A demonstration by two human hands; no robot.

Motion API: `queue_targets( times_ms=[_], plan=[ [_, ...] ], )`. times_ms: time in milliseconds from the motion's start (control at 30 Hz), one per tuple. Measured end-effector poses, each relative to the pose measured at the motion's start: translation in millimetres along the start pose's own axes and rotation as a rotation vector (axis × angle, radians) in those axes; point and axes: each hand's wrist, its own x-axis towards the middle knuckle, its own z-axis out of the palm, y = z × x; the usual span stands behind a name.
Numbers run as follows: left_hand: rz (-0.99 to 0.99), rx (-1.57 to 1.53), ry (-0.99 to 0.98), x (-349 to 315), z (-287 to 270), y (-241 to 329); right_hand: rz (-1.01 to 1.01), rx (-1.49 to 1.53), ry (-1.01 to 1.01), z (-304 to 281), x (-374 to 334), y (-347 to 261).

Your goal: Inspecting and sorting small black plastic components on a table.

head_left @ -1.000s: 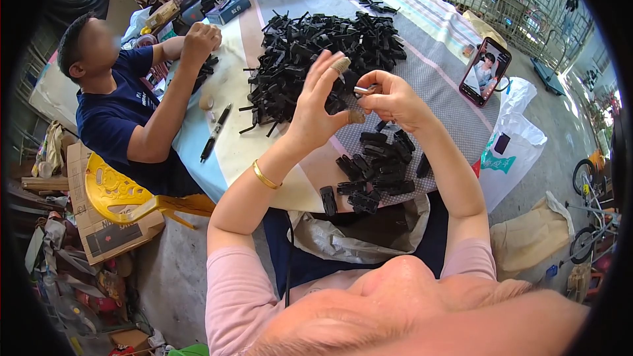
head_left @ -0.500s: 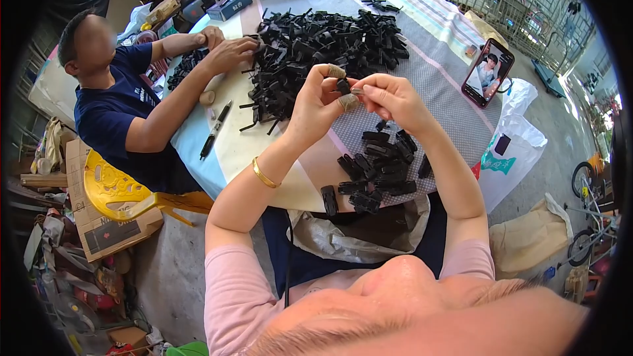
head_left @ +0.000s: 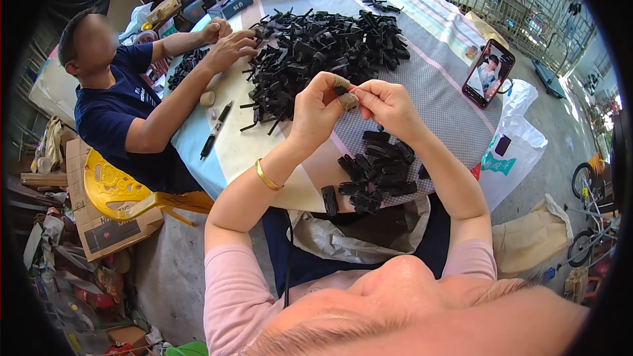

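My left hand (head_left: 316, 113) pinches a small black plastic part (head_left: 340, 91) between thumb and forefinger, both wrapped in tan tape. Against it, my right hand (head_left: 390, 107) is closed with thumb and fingertips together; what sits in that pinch is hidden by the fingers. Below my hands, near the table's edge, lies a small pile of black plastic parts (head_left: 379, 165). Beyond them spreads a big heap of black plastic pieces with thin prongs (head_left: 323, 46).
A co-worker's hands (head_left: 227, 46) are at the heap's left side. A marker pen (head_left: 216, 130) lies on the cloth-covered table (head_left: 290, 181). At the right edge stand a phone (head_left: 488, 72) and a white plastic bag (head_left: 517, 138). A pale sack (head_left: 349, 240) hangs open by my lap.
My right hand has shifted slightly left, closing up against my left fingers, and the metallic bit seen at its fingertips is now covered. The co-worker's hands have moved a little apart.
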Motion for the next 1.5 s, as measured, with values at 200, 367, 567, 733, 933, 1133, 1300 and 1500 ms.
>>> queue_targets(
  times_ms=[200,367,567,733,933,1133,1300,1500],
  plan=[
    [0.162,0.192,0.133,-4.3,7.2,-2.2,0.122,0.115,-0.006,-2.0,-0.6,-1.8],
    [0.007,0.317,0.114,-4.2,16.7,10.7,-0.196,-0.018,0.156,-10.9,4.7,-1.0],
    [0.115,0.488,-0.094,-4.4,10.5,14.3,-0.208,-0.372,0.056,-15.5,3.7,-2.2],
    [-0.135,-0.369,-0.414,2.1,-15.5,28.7,-0.075,0.007,0.052,-34.5,2.6,-12.4],
    [-0.201,-0.441,-0.4,3.9,-8.8,7.8,-0.215,0.152,-0.101,-25.8,2.3,-6.0],
    [-0.32,-0.553,-0.259,1.5,-5.5,1.5,-0.227,-0.017,0.014,-19.4,6.4,-1.5],
    [-0.259,-0.509,-0.266,1.4,-3.5,0.6,-0.272,-0.113,0.02,-20.2,6.0,-2.0],
    [-0.128,-0.147,-0.062,1.7,-2.3,3.3,-0.194,-0.088,0.101,-17.4,3.2,0.4]
  ],
)
